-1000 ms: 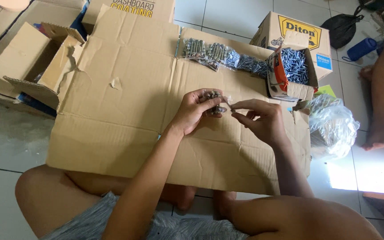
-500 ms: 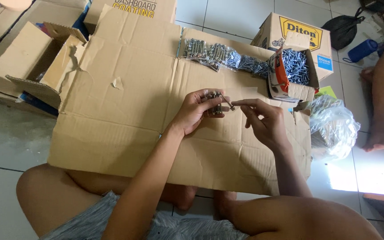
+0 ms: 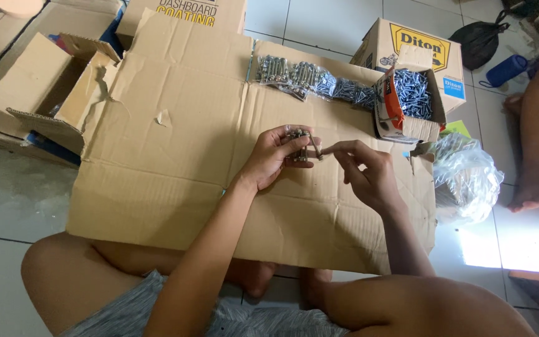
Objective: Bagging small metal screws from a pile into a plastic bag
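Head view shows our left hand (image 3: 276, 157) gripping a bunch of screws (image 3: 299, 145) while our right hand (image 3: 364, 175) pinches one more, which we think needs lining up beside the bunch.

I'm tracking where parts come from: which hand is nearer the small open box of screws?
Right. The right hand sits just left of and below the open screw box, a short gap away. The left hand, holding a bunch of bolts, is farther left.
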